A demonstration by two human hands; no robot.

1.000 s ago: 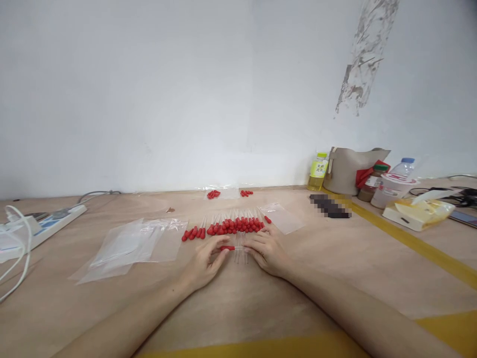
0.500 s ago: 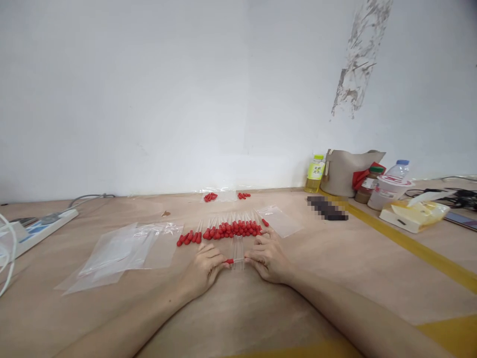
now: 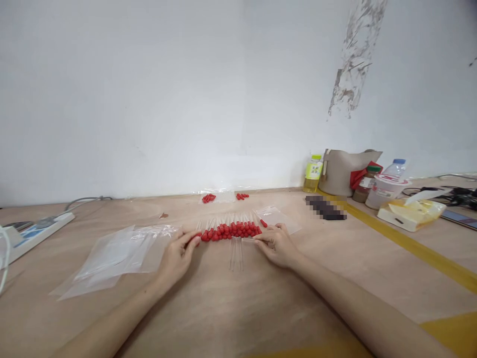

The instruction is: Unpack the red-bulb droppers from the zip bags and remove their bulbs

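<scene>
A row of clear glass droppers with red rubber bulbs (image 3: 233, 229) lies across the table, bulbs toward me. At its left end, my left hand (image 3: 178, 254) has thumb and fingers closed around a red-bulbed dropper, largely hidden by the fingers. My right hand (image 3: 278, 246) is to the right, just in front of the row, pinching a thin clear tube (image 3: 248, 240) that points left. Between the hands lie several bare clear tubes (image 3: 236, 254) without bulbs, side by side. One red-bulbed dropper (image 3: 264, 223) lies slanted beyond my right fingers.
Clear plastic bags (image 3: 112, 256) are spread at the left; another bag (image 3: 281, 219) lies behind my right hand. Loose red bulbs (image 3: 208, 198) sit near the wall. A power strip (image 3: 40, 233) is far left. A tea bottle (image 3: 313, 174), grey bag (image 3: 337, 174) and tissue pack (image 3: 412, 215) stand right.
My left hand has moved left and away from me to the row's left end, carrying the red-bulbed dropper off the bare tubes. My right hand has shifted slightly right and now pinches a clear tube.
</scene>
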